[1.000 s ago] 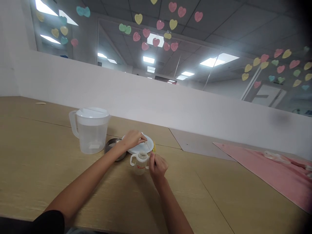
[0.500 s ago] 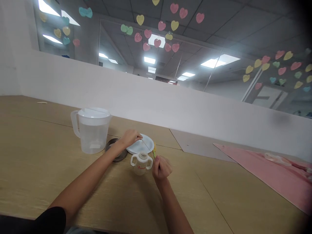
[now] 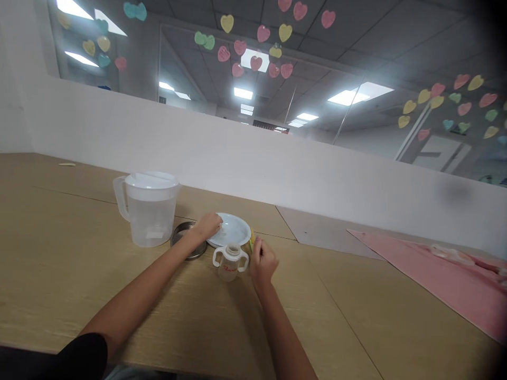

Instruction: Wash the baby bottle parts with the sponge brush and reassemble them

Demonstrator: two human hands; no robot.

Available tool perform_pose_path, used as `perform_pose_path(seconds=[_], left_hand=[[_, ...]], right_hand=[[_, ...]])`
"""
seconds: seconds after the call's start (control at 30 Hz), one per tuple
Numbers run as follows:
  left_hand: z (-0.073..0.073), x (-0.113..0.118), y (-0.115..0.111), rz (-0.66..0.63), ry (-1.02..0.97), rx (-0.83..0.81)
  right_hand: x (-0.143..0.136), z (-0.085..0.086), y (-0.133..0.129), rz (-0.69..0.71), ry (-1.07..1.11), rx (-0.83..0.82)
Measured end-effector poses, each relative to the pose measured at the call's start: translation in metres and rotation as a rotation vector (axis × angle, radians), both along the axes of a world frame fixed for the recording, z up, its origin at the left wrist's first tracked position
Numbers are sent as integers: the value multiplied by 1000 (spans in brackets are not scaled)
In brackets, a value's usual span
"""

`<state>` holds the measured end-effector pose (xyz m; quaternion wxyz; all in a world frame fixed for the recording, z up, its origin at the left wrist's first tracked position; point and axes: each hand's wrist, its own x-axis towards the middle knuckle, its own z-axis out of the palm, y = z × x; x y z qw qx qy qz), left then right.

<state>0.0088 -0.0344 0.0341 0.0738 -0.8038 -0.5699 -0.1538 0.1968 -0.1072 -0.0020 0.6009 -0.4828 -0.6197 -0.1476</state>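
Note:
My left hand is closed over the left rim of a pale blue-white plate. A small whitish bit shows by its fingertips, too blurred to name. My right hand is a fist just right of a clear two-handled baby bottle. What that fist holds is hidden. Beside its thumb shows a thin yellow-green thing; I cannot tell whether it is held. The bottle stands upright and uncapped, with red marks on its front, touched by neither hand. Partly behind my left wrist lies a round metal dish.
A lidded clear pitcher with liquid in it stands left of the dish. At right, a pink mat bears a whitish and reddish thing. A grey panel lies against the white low wall behind the wooden table.
A thin line stretched between my two hands a moment ago no longer shows. My left hand has drawn back slightly left, off the plate's middle. The bottle keeps its place.

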Motion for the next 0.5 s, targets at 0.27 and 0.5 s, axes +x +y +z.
perform_pose_path(seconds=[0.27,0.5], left_hand=[[-12,1,4,-135,-77,-81],[-7,-1,7,-228,-229,-88]], right_hand=[[3,-5,10,-10,-36,-390],[5,-12,20,74,43,-477]])
